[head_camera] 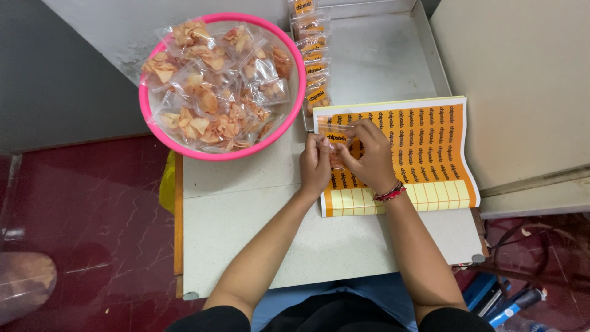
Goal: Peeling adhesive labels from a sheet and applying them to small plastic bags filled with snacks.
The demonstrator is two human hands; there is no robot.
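Note:
Both my hands hold one small clear packet of chips [337, 142] over the left part of an orange sticker sheet [430, 147] on the table. My left hand [315, 166] grips the packet's lower left side. My right hand [367, 154], with a red bead bracelet on its wrist, pinches the packet's top edge, where an orange label sits. The packet is partly hidden by my fingers.
A pink basin [152, 117] full of clear chip packets stands at the far left of the grey table [246, 215]. A row of labelled packets [312, 55] lies beyond my hands. A yellow bag [167, 184] hangs at the table's left edge, above a red floor.

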